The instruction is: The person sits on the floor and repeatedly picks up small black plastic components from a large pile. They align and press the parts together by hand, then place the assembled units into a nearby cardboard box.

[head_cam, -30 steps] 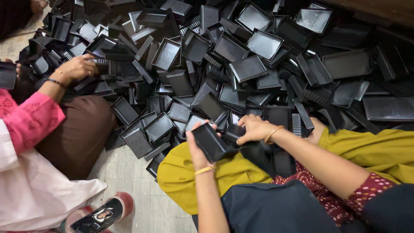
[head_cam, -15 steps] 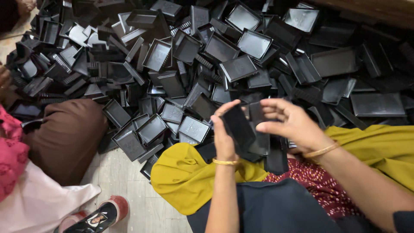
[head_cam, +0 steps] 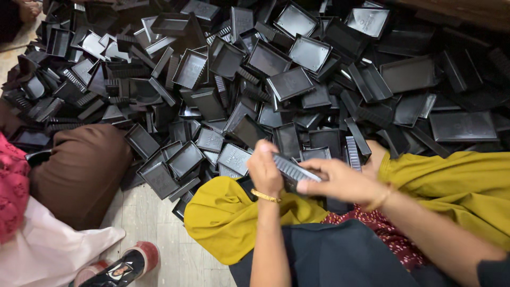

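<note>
My left hand (head_cam: 264, 171) and my right hand (head_cam: 339, 182) both grip one black plastic tray (head_cam: 294, 170) just above my lap. The tray is tilted, its ribbed side showing between my fingers. A gold bangle circles my left wrist, another my right. Right in front of my hands lies a big heap of black plastic trays (head_cam: 265, 79), tumbled at all angles. My knees, in mustard-yellow cloth (head_cam: 228, 218), touch the heap's near edge.
A person in brown trousers (head_cam: 79, 170) and a pink sleeve (head_cam: 13, 191) sits at the left, against the heap. White cloth (head_cam: 48, 255) and a sandal (head_cam: 119, 268) lie on the tiled floor (head_cam: 154, 228) at the lower left.
The tray in my hands has turned from flat-on to tilted with its ribbed side up. My view has shifted right. The other person's hand, earlier reaching into the heap, is out of sight.
</note>
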